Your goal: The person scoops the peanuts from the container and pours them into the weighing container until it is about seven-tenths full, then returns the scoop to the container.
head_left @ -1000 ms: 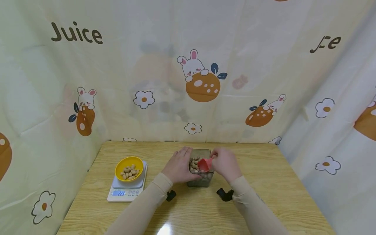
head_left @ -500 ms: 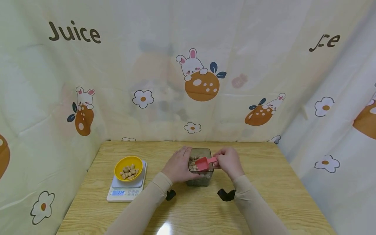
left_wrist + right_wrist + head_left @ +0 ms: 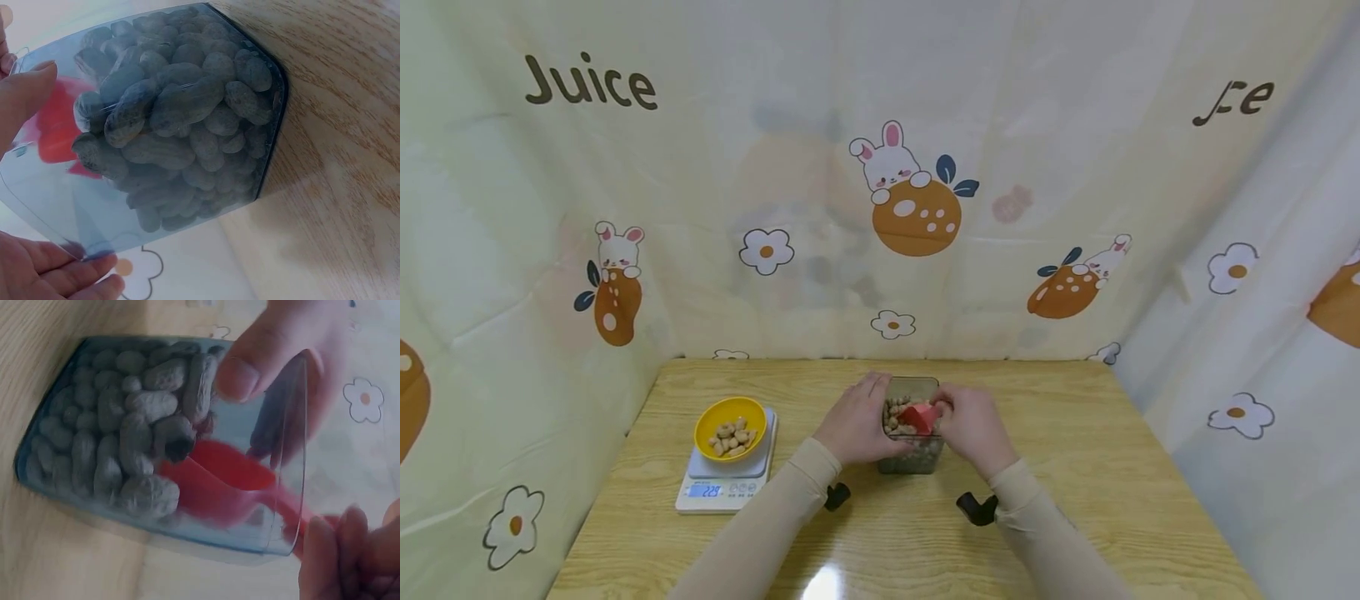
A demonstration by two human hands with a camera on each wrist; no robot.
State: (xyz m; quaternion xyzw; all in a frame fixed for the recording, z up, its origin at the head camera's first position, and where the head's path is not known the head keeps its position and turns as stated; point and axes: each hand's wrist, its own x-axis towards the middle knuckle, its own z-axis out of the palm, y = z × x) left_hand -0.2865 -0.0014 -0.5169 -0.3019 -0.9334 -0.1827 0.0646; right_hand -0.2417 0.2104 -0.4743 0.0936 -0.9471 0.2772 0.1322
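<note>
A clear, dark-tinted plastic container (image 3: pixel 125 206) stands on the table, more than half full of unshelled peanuts (image 3: pixel 112 437). My left hand (image 3: pixel 855 421) grips it near the rim, thumb on the near wall and fingers round the far left side. Inside, a red scoop (image 3: pixel 225 494) lies tilted with its bowl against the peanuts. My right hand (image 3: pixel 973 425) pinches the scoop's handle at the container's right rim. In the head view the fingers hide most of that handle.
To the left, a yellow bowl (image 3: pixel 706 417) with several peanuts sits on a white kitchen scale (image 3: pixel 688 504) whose display looks like 229. The wooden table (image 3: pixel 1075 467) ends at a patterned curtain (image 3: pixel 820 292) behind and at both sides.
My right hand first drew the scoop up and right, showing its handle, then moved back left and tilted the scoop down into the peanuts. The left hand stayed on the container.
</note>
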